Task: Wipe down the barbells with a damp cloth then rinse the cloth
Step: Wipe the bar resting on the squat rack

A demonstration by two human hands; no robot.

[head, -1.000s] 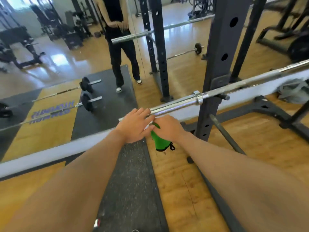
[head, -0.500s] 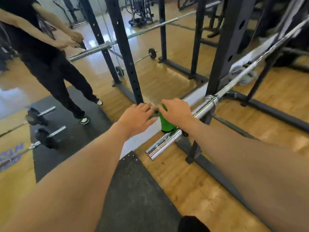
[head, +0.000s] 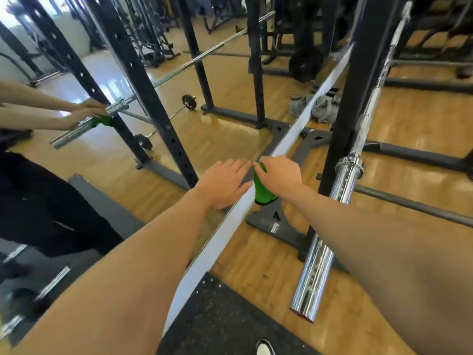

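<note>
Both hands meet in mid-air ahead of the person. The left hand (head: pixel 225 187) is released, its fingers straight and flat, tips pointing toward the right hand (head: pixel 280 175). The right hand is grasping a green cloth (head: pixel 263 194), fingers curled over its top edge so that the rest hangs down below the knuckles. The left fingertips sit just beside the cloth; whether they touch it is hard to tell.

Right of the right hand, and apart from it, runs the chrome barbell (head: pixel 330 221), its sleeve end nearer the person than the hands, its shaft resting on a black rack upright (head: pixel 343 111) beyond them. Beneath both hands a white strip (head: pixel 225 226) edges a mirror (head: pixel 230 129) on the left hand's side. Below the forearms lie a wooden floor (head: pixel 268 272) and a black rubber mat (head: pixel 217 316).
</note>
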